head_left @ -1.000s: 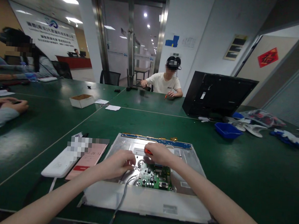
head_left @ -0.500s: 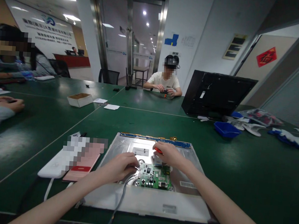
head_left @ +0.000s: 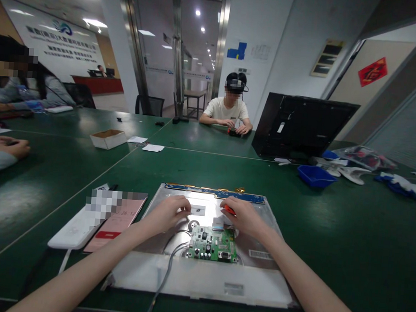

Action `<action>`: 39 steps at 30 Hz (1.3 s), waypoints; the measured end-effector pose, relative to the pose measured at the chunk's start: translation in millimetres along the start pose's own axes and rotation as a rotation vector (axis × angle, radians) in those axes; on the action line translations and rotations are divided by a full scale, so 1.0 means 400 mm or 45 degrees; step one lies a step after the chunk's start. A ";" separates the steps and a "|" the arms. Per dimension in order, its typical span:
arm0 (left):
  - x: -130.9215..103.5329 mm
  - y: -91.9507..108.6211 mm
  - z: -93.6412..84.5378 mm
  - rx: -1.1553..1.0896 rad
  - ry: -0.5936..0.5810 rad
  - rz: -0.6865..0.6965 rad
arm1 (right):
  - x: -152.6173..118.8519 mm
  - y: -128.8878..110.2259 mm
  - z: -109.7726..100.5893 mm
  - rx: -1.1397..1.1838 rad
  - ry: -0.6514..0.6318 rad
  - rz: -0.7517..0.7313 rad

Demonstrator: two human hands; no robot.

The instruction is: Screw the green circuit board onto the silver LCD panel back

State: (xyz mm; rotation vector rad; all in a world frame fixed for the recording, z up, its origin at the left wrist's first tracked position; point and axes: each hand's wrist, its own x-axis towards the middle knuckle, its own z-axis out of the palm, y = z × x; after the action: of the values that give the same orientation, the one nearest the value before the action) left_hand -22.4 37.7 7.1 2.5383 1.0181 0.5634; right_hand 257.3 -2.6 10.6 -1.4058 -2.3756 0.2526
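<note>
A metal-backed display panel [head_left: 199,281] lies flat on the green table, with a green circuit board [head_left: 213,244] at its middle and a blue strip board [head_left: 212,192] along its far edge. Above the panel's left part is my left hand [head_left: 171,213], fingers bent and close together; whatever they may hold is too small to make out. My right hand [head_left: 241,215] is closed on an orange object [head_left: 229,209] over the panel, right of a label. A grey cable [head_left: 166,279] runs from the board's left side to the near edge.
To the left lie a white power bank [head_left: 78,225] and a pink phone [head_left: 123,216]. Farther off are an open box [head_left: 107,138], a black monitor [head_left: 302,127], a blue tray [head_left: 315,176] and gloves [head_left: 403,185]. People sit across and at the left.
My left hand has moved up and away from the circuit board's left edge. My right hand has shifted slightly right with the orange object.
</note>
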 end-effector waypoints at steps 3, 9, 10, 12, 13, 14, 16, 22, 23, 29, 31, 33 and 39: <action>0.025 -0.018 0.024 0.023 -0.036 -0.009 | -0.003 0.008 0.005 0.001 0.001 -0.001; 0.036 -0.018 0.036 0.051 -0.048 -0.034 | -0.004 0.012 0.013 0.003 -0.023 0.004; 0.039 -0.016 0.037 0.057 -0.052 -0.041 | -0.004 0.010 0.012 0.007 -0.030 0.005; 0.047 -0.015 0.041 0.061 -0.045 -0.051 | -0.005 0.005 0.008 0.017 -0.046 0.008; 0.052 -0.015 0.044 0.061 -0.036 -0.060 | -0.007 0.003 0.004 0.023 -0.056 0.008; 0.056 -0.015 0.046 0.061 -0.025 -0.071 | -0.009 0.001 -0.002 0.030 -0.069 0.006; 0.057 -0.013 0.048 0.062 0.003 -0.093 | -0.017 0.000 -0.017 0.046 -0.102 -0.003; -0.005 0.036 0.008 0.089 0.010 -0.013 | -0.077 -0.007 -0.069 0.030 -0.250 -0.023; -0.020 0.047 -0.001 0.073 -0.013 0.016 | -0.089 -0.012 -0.074 0.003 -0.285 -0.029; -0.064 0.076 -0.011 0.043 -0.205 0.153 | -0.140 -0.062 -0.058 -0.292 -0.349 -0.182; -0.063 0.070 -0.002 0.100 -0.217 0.226 | -0.152 -0.068 -0.042 -0.388 -0.363 -0.290; -0.058 0.064 0.006 0.180 -0.214 0.300 | -0.162 -0.064 -0.027 -0.449 -0.341 -0.382; -0.054 0.051 0.016 0.249 -0.186 0.401 | -0.179 -0.033 -0.013 -0.346 -0.271 -0.377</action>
State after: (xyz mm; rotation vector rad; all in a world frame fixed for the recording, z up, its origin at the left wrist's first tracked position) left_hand -22.0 7.2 5.8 2.8894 0.6546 0.3654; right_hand 280.2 -71.8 4.1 -1.1593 -2.8422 -0.0020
